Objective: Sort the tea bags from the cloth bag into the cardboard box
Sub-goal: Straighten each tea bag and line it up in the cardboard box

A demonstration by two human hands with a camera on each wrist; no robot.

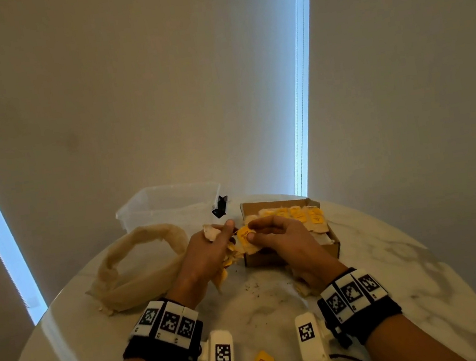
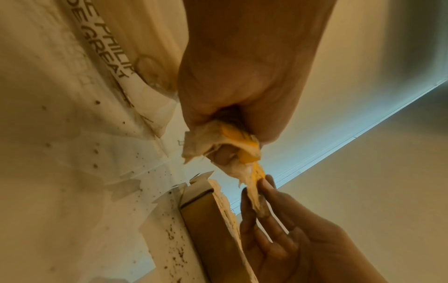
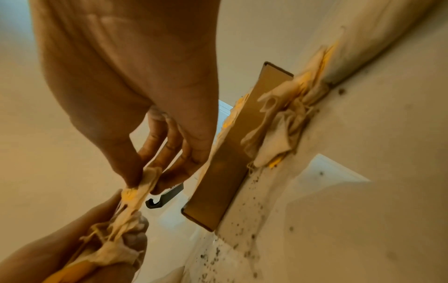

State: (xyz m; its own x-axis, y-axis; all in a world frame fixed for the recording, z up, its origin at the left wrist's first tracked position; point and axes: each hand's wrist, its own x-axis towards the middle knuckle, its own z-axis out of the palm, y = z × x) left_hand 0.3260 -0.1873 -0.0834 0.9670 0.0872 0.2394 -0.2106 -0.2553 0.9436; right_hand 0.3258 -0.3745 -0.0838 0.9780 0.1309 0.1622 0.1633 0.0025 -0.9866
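Clutching a tangled bunch of tea bags [image 1: 227,259], the left hand [image 1: 207,253] steadies it while the right hand [image 1: 282,235] pinches one tea bag [image 1: 246,236] just beside the cardboard box [image 1: 291,254]. Strings look knotted; a hard tug could tear paper and spill more tea.

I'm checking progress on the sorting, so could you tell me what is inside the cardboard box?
The cardboard box holds rows of tea bags with yellow tags. The right hand covers its near left part, so what lies there and underneath cannot be seen.
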